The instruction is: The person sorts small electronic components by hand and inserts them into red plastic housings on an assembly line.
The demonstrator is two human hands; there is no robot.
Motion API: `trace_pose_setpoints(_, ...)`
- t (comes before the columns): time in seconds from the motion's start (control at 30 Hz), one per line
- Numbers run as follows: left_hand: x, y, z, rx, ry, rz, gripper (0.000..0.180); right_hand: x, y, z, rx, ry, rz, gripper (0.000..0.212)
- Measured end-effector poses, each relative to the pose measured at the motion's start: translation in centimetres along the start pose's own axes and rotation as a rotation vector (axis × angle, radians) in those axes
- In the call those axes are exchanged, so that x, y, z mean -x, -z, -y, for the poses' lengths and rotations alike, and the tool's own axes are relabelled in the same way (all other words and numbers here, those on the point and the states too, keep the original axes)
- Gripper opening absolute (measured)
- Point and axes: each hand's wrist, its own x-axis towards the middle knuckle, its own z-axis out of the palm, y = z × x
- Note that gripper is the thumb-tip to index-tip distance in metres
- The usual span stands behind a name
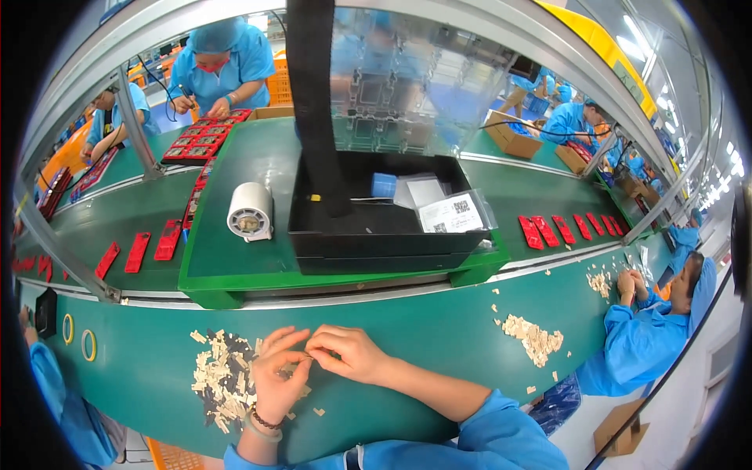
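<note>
My left hand (276,377) and my right hand (345,352) meet over the green worktable (423,321), fingertips pinched together. Whatever they hold between them is too small to make out. A dark beaded bracelet and a pale bangle are on my left wrist. Just left of and partly beneath my left hand lies a loose pile of small flat cream pieces (210,374) mixed with black pieces (239,362). A second heap of small cream pieces (533,338) spreads out to the right, well away from my right hand.
Behind the table stands a black bin (376,254) holding bags and labels, beside a small white fan (249,211). Red trays (166,239) lie on the conveyor left and right. Two tape rolls (88,345) lie far left. A co-worker (650,329) works at the right.
</note>
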Motion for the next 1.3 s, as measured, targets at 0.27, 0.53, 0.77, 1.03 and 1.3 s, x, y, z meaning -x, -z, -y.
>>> trace_pose_setpoints(0.27,-0.2,-0.4,1.2,0.188,0.032,-0.005,0.007,0.2,0.4,0.5,0.058,0.0,-0.044,0.011)
trace_pose_setpoints(0.53,1.2,0.3,-0.6,0.314,-0.267,0.127,0.015,3.1,2.6,0.1,0.3,-0.233,-0.082,0.006)
trace_pose_setpoints(0.77,1.4,-1.0,-1.6,0.253,-0.256,0.215,0.015,9.5,10.4,0.4,0.975,-0.219,-0.187,0.016)
trace_pose_setpoints(1.03,1.0,-0.6,-0.4,-0.194,-0.68,0.034,0.019,3.0,3.6,4.2,-0.053,-0.277,0.226,0.022)
trace_pose_setpoints(1.3,1.0,0.2,-0.8,-0.344,-0.698,-0.016,0.014,2.4,4.3,3.7,-0.145,-0.228,0.236,0.02)
